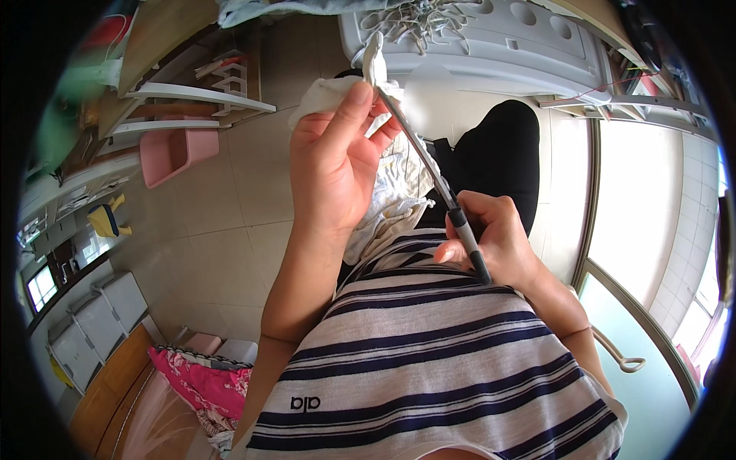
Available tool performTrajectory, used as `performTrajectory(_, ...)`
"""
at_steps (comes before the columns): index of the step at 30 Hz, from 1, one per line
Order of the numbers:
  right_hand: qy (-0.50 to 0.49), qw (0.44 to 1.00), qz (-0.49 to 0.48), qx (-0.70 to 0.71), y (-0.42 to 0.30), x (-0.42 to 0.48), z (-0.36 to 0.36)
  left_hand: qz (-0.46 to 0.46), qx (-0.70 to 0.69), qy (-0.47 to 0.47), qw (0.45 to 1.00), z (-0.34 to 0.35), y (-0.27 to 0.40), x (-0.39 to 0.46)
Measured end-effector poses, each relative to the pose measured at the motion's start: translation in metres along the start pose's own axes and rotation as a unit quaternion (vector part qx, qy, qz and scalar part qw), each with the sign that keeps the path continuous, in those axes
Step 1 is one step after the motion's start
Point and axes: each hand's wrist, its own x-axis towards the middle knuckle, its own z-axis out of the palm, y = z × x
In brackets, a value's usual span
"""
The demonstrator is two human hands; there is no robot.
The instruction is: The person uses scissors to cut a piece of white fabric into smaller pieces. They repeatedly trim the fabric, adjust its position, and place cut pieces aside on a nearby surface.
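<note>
My left hand pinches white cloth between thumb and fingers. A narrow, bunched end of the cloth sticks up past the thumb. My right hand grips the grey-and-black handle of a slim metal rod tool. The rod slants up and left to the cloth at my left fingertips; its far tip is hidden there. Across my lap lie pale fabric pieces, some with a faint print, beside my black-trousered leg.
Ahead stands a large grey plastic container with a heap of white cords on its lid. A pink bin is under shelving at left. Right is a sliding door frame. Pink floral fabric lies behind left.
</note>
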Motion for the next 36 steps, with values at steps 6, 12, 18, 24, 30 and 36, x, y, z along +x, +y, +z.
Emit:
performTrajectory(6, -0.005, 0.999, -0.048, 0.012, 0.011, 0.005, 0.002, -0.061, -0.111, -0.072, 0.989, 0.001, 0.001, 0.0)
performTrajectory(12, -0.023, 0.999, -0.027, -0.011, 0.017, 0.007, 0.0, -0.026, -0.068, -0.079, 0.994, 0.001, -0.003, 0.0)
performTrajectory(18, -0.05, 0.998, -0.025, 0.025, 0.012, 0.008, 0.0, 0.018, 0.02, -0.065, 0.998, -0.001, 0.002, -0.001)
performTrajectory(24, -0.058, 0.994, -0.022, 0.086, 0.002, 0.01, -0.003, 0.036, 0.053, -0.061, 0.996, 0.006, -0.005, -0.007)
performTrajectory(30, -0.047, 0.988, -0.057, 0.138, 0.009, 0.012, 0.003, 0.017, 0.06, -0.049, 0.997, 0.0, 0.002, -0.006)
performTrajectory(36, 0.116, 0.96, -0.141, 0.214, -0.004, 0.028, 0.011, -0.037, 0.026, -0.01, 0.999, 0.0, -0.003, -0.011)
